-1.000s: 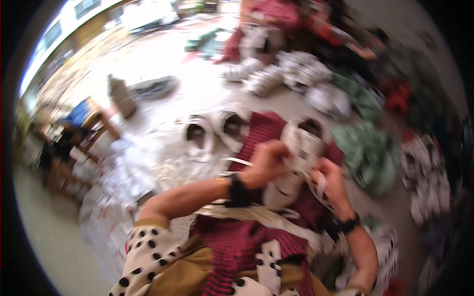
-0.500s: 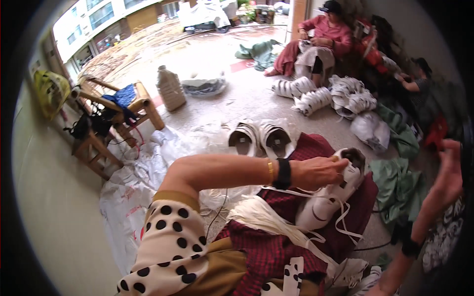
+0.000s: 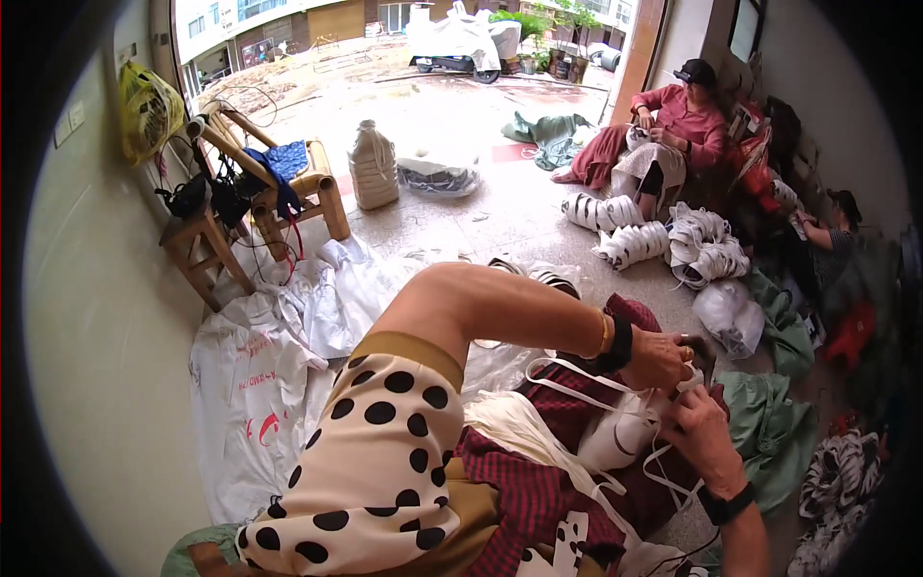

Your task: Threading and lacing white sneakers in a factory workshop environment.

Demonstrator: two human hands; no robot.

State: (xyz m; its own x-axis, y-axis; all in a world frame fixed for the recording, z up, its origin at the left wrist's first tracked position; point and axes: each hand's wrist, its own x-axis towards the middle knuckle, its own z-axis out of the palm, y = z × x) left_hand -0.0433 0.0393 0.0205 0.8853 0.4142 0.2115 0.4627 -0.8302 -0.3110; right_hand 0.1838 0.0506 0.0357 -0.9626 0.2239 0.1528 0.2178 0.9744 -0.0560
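A white shoe (image 3: pixel 608 440) lies across my lap on a dark red checked cloth (image 3: pixel 519 481). My left hand (image 3: pixel 659 361) is closed on the shoe's upper near its dark opening, its wrist bent over it. Against the near right side of the upper, my right hand (image 3: pixel 700 433) has its fingers pinched together at the lacing; the fingertips are partly hidden. A white shoelace (image 3: pixel 567 370) loops out from the shoe to the left, with more lace hanging below my right hand. On my lap, left of the shoe, rests a bundle of pale laces (image 3: pixel 510 423).
Beyond my left forearm, more shoes (image 3: pixel 553 277) show partly. White plastic sheeting (image 3: pixel 250 385) spreads at left, near a bamboo chair (image 3: pixel 308 183). Stacked white shoe pieces (image 3: pixel 630 245) lie on the floor near a seated person (image 3: pixel 687 125) holding a shoe. Green cloth (image 3: pixel 769 413) lies at right.
My right hand has come in from the far right to the shoe. My left hand stays at the shoe's upper. The view has shifted, and my left forearm now covers much of the shoe pair.
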